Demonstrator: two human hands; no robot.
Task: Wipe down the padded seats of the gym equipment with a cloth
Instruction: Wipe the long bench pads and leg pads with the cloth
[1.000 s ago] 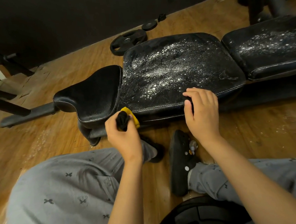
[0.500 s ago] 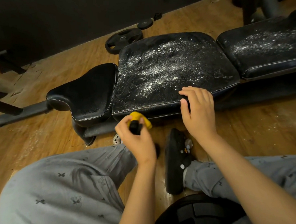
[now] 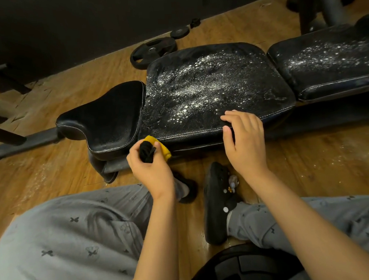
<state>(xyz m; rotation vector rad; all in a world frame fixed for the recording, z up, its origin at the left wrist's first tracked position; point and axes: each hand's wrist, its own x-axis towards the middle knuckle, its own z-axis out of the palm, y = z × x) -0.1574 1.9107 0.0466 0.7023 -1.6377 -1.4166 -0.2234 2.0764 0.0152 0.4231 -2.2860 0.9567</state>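
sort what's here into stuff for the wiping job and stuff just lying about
For the job:
cloth, held by left hand
middle pad, dusty, right hand resting on its edge
right pad, dusty
seat

Lying about:
weight plate
small plate

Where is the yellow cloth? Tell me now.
Head view, left of centre: the yellow cloth is gripped in the left hand, at the near edge of the speckled middle pad.
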